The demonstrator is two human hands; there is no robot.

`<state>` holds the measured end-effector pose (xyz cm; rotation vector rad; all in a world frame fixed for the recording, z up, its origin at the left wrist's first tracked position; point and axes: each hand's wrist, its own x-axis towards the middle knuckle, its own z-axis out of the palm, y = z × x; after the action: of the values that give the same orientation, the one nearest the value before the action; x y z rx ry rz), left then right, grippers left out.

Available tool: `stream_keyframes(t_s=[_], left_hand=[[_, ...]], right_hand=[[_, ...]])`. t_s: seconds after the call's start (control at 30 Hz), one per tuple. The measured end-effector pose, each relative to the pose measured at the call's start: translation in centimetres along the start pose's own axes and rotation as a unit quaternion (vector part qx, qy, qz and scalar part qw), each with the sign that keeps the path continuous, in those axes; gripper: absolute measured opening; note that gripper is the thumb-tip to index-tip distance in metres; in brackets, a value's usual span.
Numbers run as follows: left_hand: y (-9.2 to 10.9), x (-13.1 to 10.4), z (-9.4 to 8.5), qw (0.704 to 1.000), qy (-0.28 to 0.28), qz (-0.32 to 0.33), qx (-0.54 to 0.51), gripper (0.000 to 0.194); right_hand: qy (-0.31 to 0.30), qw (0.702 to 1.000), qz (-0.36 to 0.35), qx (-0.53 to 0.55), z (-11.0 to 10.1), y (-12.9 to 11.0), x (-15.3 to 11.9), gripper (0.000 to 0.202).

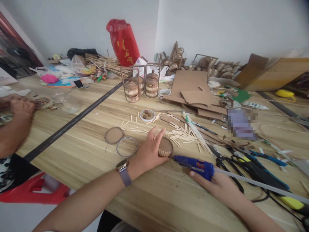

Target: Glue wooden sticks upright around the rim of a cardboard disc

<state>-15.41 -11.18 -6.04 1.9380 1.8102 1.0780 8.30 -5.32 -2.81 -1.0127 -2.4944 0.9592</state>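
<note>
My left hand, with a watch at its wrist, curls around the left side of a round cardboard base. Its thumb touches the front edge, beside a row of short wooden sticks standing upright on the rim. My right hand grips a blue hot glue gun, whose nozzle points left at that rim. A long translucent glue stick runs out of the gun's back. Left of my left hand lie a ring and another cardboard disc with a beaded-looking edge.
Loose sticks and a small dish of brown balls lie beyond. Finished lidded baskets stand farther back. Scissors and pliers lie to the right, near cables. Another person's hand is at far left.
</note>
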Motion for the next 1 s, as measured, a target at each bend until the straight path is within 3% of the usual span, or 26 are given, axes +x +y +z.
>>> stream_keyframes(t_s=[0.63,1.0], left_hand=[[0.07,0.02,-0.09,1.0,0.0,0.002,-0.002,0.114],[0.37,-0.01,-0.32,1.0,-0.011,-0.01,-0.004,0.114]], right_hand=[[0.01,1.0,0.002,-0.014,0.21,0.18,-0.1,0.044],[0.007,1.0,0.004,-0.016,0.22,0.22,-0.02,0.04]])
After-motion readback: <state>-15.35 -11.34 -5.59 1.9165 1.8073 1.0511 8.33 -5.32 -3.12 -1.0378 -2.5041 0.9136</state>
